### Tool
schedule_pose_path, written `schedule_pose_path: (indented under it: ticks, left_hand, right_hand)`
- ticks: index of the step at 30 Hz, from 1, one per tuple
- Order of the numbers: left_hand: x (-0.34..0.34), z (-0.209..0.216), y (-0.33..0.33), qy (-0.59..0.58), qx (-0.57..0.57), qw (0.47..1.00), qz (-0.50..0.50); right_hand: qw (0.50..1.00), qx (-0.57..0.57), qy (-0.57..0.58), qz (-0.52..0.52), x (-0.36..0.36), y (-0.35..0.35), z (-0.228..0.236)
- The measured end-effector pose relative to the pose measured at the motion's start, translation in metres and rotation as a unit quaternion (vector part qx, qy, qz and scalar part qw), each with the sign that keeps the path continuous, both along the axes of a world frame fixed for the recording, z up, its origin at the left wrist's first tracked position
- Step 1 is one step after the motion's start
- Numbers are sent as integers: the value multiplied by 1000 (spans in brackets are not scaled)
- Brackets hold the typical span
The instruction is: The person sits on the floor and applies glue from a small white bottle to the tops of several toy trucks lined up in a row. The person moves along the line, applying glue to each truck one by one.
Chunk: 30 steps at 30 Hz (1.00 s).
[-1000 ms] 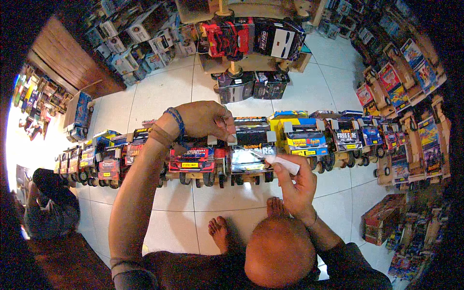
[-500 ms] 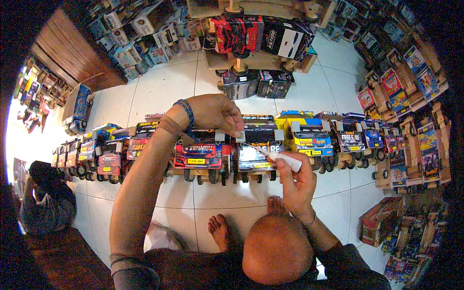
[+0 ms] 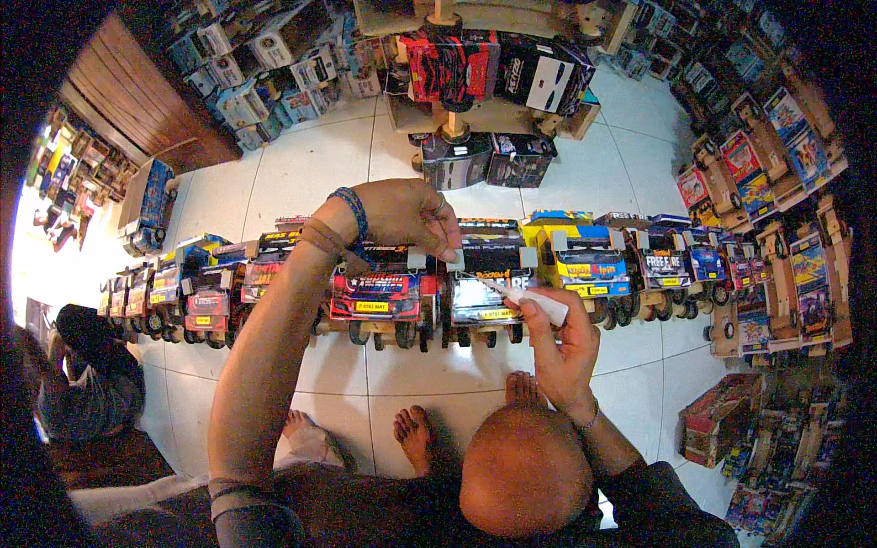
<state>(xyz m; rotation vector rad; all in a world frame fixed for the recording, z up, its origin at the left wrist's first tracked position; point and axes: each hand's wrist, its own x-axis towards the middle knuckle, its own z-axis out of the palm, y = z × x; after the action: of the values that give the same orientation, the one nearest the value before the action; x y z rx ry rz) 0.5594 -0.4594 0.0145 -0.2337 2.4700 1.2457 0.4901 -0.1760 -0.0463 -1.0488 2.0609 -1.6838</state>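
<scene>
Several wooden toy trucks with printed fronts stand side by side in a long row. My left hand (image 3: 406, 219) reaches over the row from behind, thumb and fingers pinched on a small white block (image 3: 455, 262) at the left upper corner of a silver-and-black toy truck (image 3: 484, 294). A matching block (image 3: 528, 257) sits at that truck's right corner. In my right hand (image 3: 565, 352) is a white glue bottle (image 3: 548, 307), tilted, its narrow nozzle pointing left across the truck's front. To the left is a red-and-blue toy truck (image 3: 373, 294); to the right, a yellow-and-blue one (image 3: 589, 265).
Behind the row, a wooden stand holds boxy red and black toy trucks (image 3: 452, 68). More toy trucks (image 3: 808, 260) lie stacked at the right, and a reddish box (image 3: 722, 417) rests on the tiled floor (image 3: 301, 365). Bare feet (image 3: 414, 438) are close in front of the row.
Both hands stay almost still, with the glue bottle shifted only slightly. At lower left, a bare foot and a pale-clothed limb have come into sight.
</scene>
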Motion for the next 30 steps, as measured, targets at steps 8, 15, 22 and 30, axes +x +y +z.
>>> schedule_pose_path:
  ticks: [8, 15, 22, 30]
  left_hand:
    - [1, 0, 0, -5, 11, 1000, 3]
    - [0, -5, -3, -6, 8, 1000, -9]
    - [1, 0, -1, -9, 11, 1000, -11]
    - [2, 1, -1, -11, 25, 1000, 0]
  right_hand:
    - [1000, -2, 6, -6, 1, 0, 1]
    - [1000, 4, 22, -6, 1, 1, 2]
    - [1000, -15, 3, 1, 1, 0, 1]
    - [1000, -8, 18, 3, 0, 1, 0]
